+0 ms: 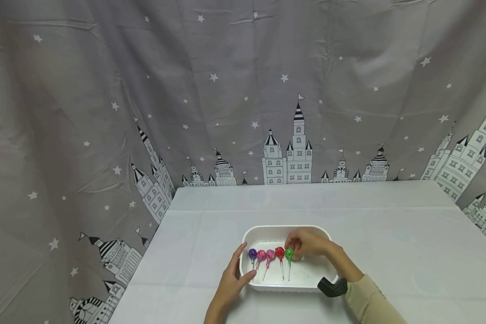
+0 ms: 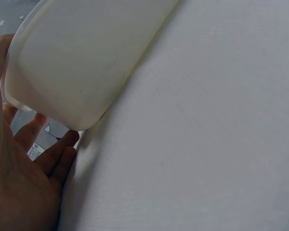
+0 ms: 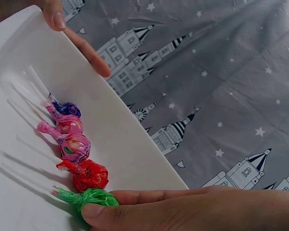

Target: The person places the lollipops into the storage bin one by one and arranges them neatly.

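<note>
A white plastic tray [image 1: 313, 271] holds several wrapped lollipops side by side in a row. From the left they run purple [image 1: 252, 253], pink [image 1: 261, 255], a second pink one [image 1: 270, 254], red [image 1: 280, 252] and green [image 1: 289, 253], sticks toward the person. My right hand [image 1: 309, 245] reaches into the tray and pinches the head of the green lollipop, its thumb against the wrapper in the right wrist view. At the tray's left end, my left hand [image 1: 231, 280] grips the rim, with the thumb at the front corner and fingers along the outer wall.
A white cloth [image 1: 210, 238] covers the table under the tray. Behind it hangs a grey curtain [image 1: 227, 108] printed with castles and stars. A black device [image 1: 331, 287] sits at the right wrist, beside a beige sleeve [image 1: 368, 299].
</note>
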Demonstrator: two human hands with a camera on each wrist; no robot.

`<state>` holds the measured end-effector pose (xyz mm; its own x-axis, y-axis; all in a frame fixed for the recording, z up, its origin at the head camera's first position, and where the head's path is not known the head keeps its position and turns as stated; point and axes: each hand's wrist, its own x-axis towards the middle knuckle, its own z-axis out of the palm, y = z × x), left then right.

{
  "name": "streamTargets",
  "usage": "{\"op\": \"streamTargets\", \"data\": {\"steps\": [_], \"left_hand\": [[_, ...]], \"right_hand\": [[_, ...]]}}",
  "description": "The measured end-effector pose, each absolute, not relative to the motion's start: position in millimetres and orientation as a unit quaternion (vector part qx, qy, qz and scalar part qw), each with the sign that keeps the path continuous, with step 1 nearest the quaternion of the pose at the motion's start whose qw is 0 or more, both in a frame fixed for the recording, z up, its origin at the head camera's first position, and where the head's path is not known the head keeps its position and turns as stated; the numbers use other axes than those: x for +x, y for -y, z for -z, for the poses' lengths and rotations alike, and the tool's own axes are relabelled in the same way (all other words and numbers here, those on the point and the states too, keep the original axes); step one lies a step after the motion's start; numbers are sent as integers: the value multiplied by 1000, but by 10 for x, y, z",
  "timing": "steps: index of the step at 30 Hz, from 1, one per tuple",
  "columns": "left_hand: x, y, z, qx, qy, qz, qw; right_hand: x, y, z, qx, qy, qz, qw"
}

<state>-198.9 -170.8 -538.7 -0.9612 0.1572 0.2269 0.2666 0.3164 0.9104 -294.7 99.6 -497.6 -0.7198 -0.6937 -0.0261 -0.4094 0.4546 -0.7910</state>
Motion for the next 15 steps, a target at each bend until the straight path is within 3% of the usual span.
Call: {"op": "streamTargets", "data": {"steps": [9, 15], "left_hand": [[-1990, 1703, 5380, -130, 813, 565, 48], [-1986, 1694, 5368, -120, 814, 567, 42]], "right_hand": [[-2934, -1004, 4968, -315, -836, 412, 175], [-2887, -1056, 4876, -317, -852, 391, 141]]}}
